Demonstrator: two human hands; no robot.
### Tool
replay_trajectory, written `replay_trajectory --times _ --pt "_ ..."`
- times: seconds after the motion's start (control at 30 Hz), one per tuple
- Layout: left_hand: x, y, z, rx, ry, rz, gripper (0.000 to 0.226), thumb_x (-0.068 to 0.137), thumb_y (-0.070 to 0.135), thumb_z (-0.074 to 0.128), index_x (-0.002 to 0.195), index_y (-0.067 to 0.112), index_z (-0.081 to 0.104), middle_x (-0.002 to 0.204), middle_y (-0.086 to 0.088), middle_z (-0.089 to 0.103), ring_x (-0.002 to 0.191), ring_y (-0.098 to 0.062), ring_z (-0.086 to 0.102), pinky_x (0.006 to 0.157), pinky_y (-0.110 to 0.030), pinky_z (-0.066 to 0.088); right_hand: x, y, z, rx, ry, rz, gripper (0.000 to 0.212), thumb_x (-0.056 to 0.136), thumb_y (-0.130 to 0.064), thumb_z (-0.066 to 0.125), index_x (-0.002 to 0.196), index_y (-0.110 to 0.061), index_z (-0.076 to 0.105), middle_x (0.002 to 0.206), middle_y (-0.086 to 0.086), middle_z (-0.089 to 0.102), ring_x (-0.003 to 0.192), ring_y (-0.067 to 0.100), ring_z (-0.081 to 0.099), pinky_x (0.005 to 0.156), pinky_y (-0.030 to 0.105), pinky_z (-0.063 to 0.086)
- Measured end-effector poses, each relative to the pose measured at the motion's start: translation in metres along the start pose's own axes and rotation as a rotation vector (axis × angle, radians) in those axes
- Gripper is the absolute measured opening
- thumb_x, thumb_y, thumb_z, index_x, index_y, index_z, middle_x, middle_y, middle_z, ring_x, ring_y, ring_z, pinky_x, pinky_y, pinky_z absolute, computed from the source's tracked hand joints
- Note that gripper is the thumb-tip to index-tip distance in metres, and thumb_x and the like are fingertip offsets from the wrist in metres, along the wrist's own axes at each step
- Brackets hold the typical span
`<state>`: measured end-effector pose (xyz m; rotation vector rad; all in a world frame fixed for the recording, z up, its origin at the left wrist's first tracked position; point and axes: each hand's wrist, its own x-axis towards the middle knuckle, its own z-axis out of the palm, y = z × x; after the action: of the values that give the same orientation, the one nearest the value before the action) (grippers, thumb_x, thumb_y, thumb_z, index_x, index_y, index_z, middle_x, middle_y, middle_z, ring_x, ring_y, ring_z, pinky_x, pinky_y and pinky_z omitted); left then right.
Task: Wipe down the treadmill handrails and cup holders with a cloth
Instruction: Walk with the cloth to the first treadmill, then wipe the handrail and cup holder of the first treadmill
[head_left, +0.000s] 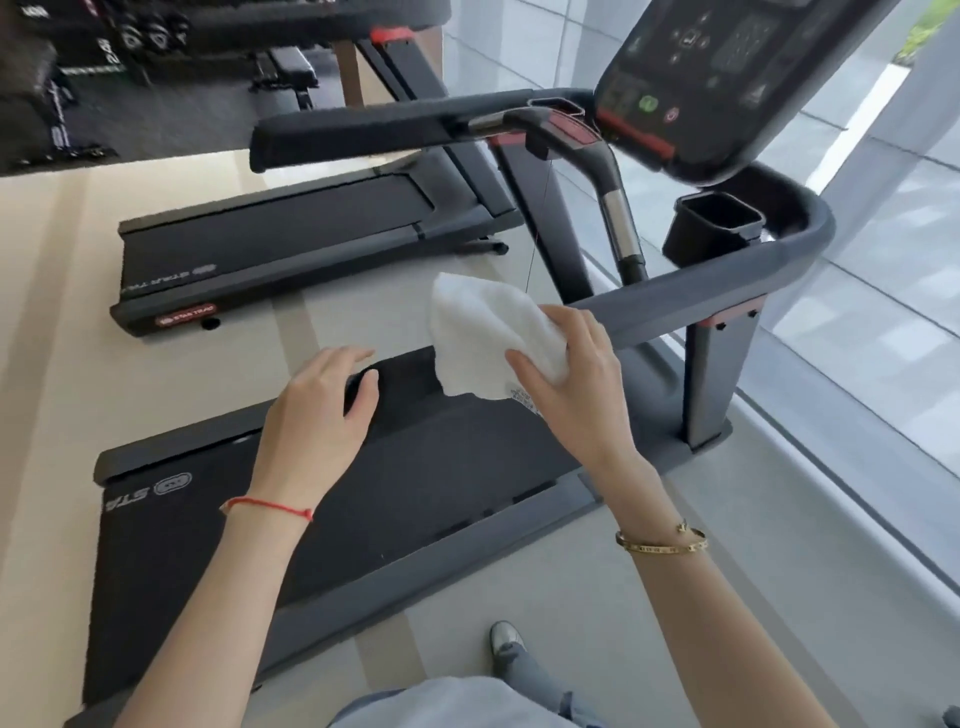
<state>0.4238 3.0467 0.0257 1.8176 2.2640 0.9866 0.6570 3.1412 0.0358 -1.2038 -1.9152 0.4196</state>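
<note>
Your right hand (566, 374) has its grip bunched round the white cloth (485, 338), holding it right at the near end of the right handrail (691, 296). Your left hand (322, 410) hangs over the belt (363, 519), fingers loose and spread, grip holding nothing. The cup holder (711, 228) sits up on the rail's bend under the console (727, 78). The other handrail (363, 132) is well apart.

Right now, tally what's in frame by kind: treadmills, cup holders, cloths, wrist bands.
Treadmills: 2, near and far
Cup holders: 2, near and far
Cloths: 1, white, held by right hand
Wrist bands: 2, red string, gold bracelet
Total: 7
</note>
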Motion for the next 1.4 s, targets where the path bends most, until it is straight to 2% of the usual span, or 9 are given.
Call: replay_trajectory --times 0.23,0.37,0.43,0.57,0.77,0.87,1.17,1.27,1.4 --pt "0.019 0.028 0.032 0.030 0.002 -0.154 0.031 0.101 0.026 0.047 0.126 0.015 0.062 0.123 0.001 0.065 0.114 -0.020 0.061 0.096 -0.041 0.052 0.064 0.052 0.001 -0.389 -0.192 -0.242 0.051 0.088 -0.048 0.061 0.134 -0.025 0.052 0.138 0.004 0.043 0.120 0.028 0.040 0.101 0.044 0.037" --pt "0.017 0.032 0.043 0.046 0.048 -0.246 0.031 0.101 0.027 0.047 0.124 0.013 0.064 0.120 -0.001 0.067 0.111 -0.022 0.062 0.097 -0.042 0.050 0.076 0.059 0.011 -0.503 -0.248 -0.543 0.043 0.094 -0.044 0.045 0.133 -0.030 0.054 0.155 0.003 0.033 0.148 0.034 0.017 0.119 0.059 0.002" --pt "0.015 0.033 0.046 0.038 0.079 -0.273 0.031 0.102 0.027 0.048 0.122 0.012 0.065 0.119 -0.001 0.067 0.111 -0.021 0.062 0.098 -0.041 0.050 0.077 0.047 0.025 -0.418 -0.403 -0.629 0.045 0.097 -0.043 0.038 0.138 -0.028 0.051 0.147 -0.001 0.046 0.142 0.027 0.033 0.120 0.055 0.009" --pt "0.013 0.027 0.045 0.053 0.127 -0.319 0.031 0.103 0.025 0.044 0.121 0.012 0.065 0.119 -0.001 0.067 0.113 -0.020 0.061 0.098 -0.035 0.048 0.075 0.025 0.049 -0.460 -0.562 -0.619 0.060 0.097 -0.063 0.018 0.131 -0.028 0.053 0.113 -0.008 0.063 0.098 0.021 0.058 0.093 0.036 0.037" --pt "0.010 0.013 0.044 -0.034 0.100 -0.404 0.035 0.104 0.035 0.037 0.118 0.021 0.066 0.121 0.010 0.067 0.113 -0.013 0.060 0.096 -0.028 0.046 0.089 0.060 0.037 -0.434 -0.342 -0.542 0.045 0.100 -0.048 0.033 0.097 -0.018 0.066 0.076 -0.001 0.059 0.070 0.025 0.053 0.074 0.038 0.042" --pt "0.008 0.009 0.046 -0.070 0.100 -0.401 0.037 0.106 0.034 0.034 0.124 0.023 0.064 0.127 0.012 0.064 0.117 -0.011 0.059 0.097 -0.025 0.044 0.088 0.037 0.055 -0.464 -0.306 -0.488 0.040 0.096 -0.039 0.035 0.070 -0.016 0.054 0.058 0.000 0.050 0.056 0.026 0.046 0.062 0.038 0.038" --pt "-0.001 0.004 0.044 -0.184 0.090 -0.410 0.042 0.106 0.033 0.029 0.136 0.022 0.056 0.133 0.011 0.061 0.123 -0.003 0.054 0.102 -0.012 0.036 0.073 0.005 0.079 -0.410 -0.475 -0.639 0.052 0.099 -0.055 0.024 0.097 -0.021 0.063 0.073 -0.002 0.058 0.065 0.022 0.051 0.065 0.034 0.036" --pt "-0.002 0.003 0.042 -0.179 0.069 -0.394 0.042 0.106 0.033 0.029 0.134 0.021 0.058 0.133 0.012 0.061 0.122 -0.001 0.054 0.100 -0.006 0.035 0.076 0.007 0.072 -0.460 -0.435 -0.546 0.049 0.098 -0.050 0.023 0.084 -0.020 0.060 0.066 -0.002 0.053 0.062 0.023 0.049 0.063 0.034 0.034" --pt "-0.002 0.003 0.042 -0.183 0.071 -0.394 0.036 0.106 0.024 0.033 0.131 0.021 0.058 0.124 0.011 0.064 0.110 -0.009 0.061 0.093 -0.023 0.048 0.071 -0.026 0.101 -0.566 -0.542 -0.580 0.042 0.095 -0.042 0.014 0.079 -0.021 0.047 0.067 -0.005 0.046 0.063 0.024 0.044 0.062 0.032 0.025"
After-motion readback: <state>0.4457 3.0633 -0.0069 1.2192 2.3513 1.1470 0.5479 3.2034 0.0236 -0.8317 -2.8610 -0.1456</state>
